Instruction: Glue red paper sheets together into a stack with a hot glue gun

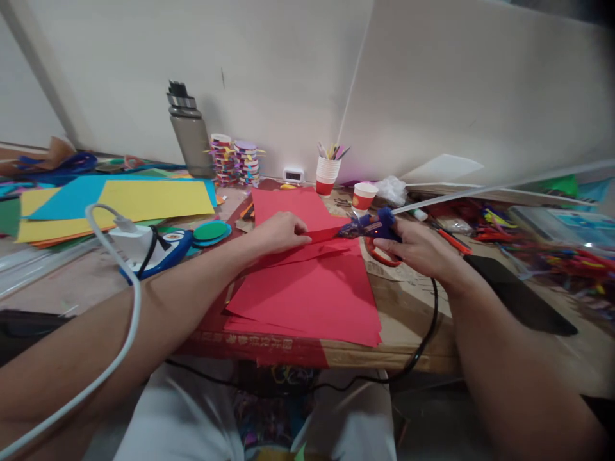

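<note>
Light grey fabric trousers [192,410] are showing at the near edge, with a black cable [346,386] crossing above them. The worktop's [408,307] front is presenting brown cardboard and a red printed band; pale Chinese characters are running along it, not clear enough to transcribe. Smooth, matt red sheets [302,301] are lying in a loose stack at the centre.

Above the stack, the left hand [281,234] is pinching a red paper strip [324,234] between thumb and curled fingers. The right hand [420,250] is wrapping round the body of a blue plastic glue gun [379,224], whose nozzle is pointing at the strip's right end. A small red light is glowing on the gun; its label is too blurred to read. A long translucent rod [480,190] is extending from its rear. A red looped handle [394,261] is showing just below the gun.

To the left, a white adapter [137,243] is sitting on a blue power strip [173,250]; farther back, yellow sheets [158,198] are overlapping blue ones.

Beyond, a red-and-white paper cup [364,200] is bearing a yellowish emblem. A white digital clock [293,175] is displaying illegible figures. A grey translucent bottle [189,137] is standing before the plain wall [269,77].
</note>
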The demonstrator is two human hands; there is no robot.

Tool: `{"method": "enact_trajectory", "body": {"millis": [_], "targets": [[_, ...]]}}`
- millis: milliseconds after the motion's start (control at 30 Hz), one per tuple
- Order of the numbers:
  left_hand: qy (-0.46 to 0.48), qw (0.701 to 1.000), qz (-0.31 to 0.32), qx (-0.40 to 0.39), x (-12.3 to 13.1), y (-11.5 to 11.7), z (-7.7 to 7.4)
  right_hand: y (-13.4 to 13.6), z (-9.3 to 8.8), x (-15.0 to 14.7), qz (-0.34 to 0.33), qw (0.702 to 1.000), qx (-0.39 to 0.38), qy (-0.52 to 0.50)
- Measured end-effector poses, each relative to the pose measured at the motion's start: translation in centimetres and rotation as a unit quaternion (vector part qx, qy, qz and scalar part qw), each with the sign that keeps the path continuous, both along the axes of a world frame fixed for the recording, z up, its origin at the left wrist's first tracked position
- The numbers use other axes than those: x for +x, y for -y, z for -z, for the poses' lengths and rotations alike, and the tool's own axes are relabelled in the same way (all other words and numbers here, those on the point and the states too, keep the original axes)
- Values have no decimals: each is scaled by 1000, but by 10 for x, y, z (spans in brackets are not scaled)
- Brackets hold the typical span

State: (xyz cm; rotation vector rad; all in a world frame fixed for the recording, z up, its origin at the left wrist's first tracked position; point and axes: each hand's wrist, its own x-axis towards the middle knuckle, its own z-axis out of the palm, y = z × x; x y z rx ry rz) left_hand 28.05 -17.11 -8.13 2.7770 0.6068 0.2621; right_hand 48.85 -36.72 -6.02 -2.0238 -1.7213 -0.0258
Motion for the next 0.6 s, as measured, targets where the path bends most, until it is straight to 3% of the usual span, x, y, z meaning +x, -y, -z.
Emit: {"method": "enact_trajectory", "body": {"millis": [100,367,600], "targets": [[-1,1000,0,7,1,-1,0,-1,-1,-4,20,998,-43,35],[36,997,19,-61,1,-6,6,-6,6,-9,82,995,-27,57],[34,996,6,-83,2,-9,6,-12,5,-26,84,996,-31,-3]]}}
